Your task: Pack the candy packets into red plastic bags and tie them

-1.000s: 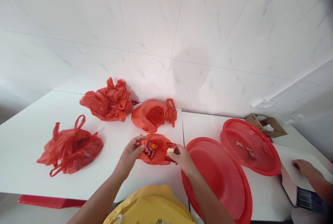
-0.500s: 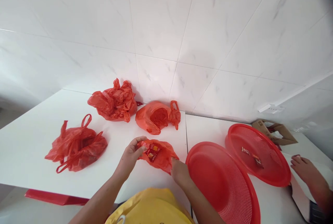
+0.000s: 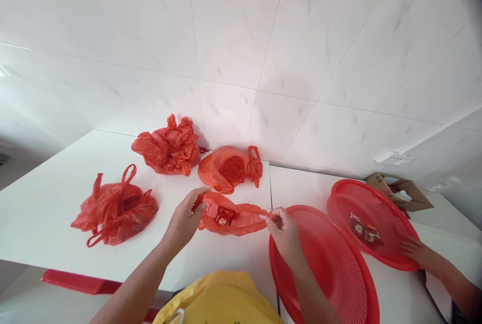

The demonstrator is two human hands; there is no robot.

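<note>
A small red plastic bag (image 3: 230,217) lies on the white table (image 3: 45,203) right in front of me, with red wrapped sweets (image 3: 224,217) showing inside. My left hand (image 3: 185,218) pinches the bag's left edge. My right hand (image 3: 285,233) grips its right handle and pulls it sideways, so the bag's mouth is stretched wide between both hands. A large red mesh basket (image 3: 331,274) sits just under and right of my right hand.
Three other red plastic bags lie on the table: front left (image 3: 115,207), back (image 3: 167,145) and back middle (image 3: 229,167). A second red basket (image 3: 376,226) holds a few sweets; another person's hand (image 3: 414,252) touches its rim. A cardboard box (image 3: 401,191) stands behind it.
My right hand has moved from under the bag out to the right, taking its handle and stretching the bag open. The other person's hand has reached to the far basket's rim.
</note>
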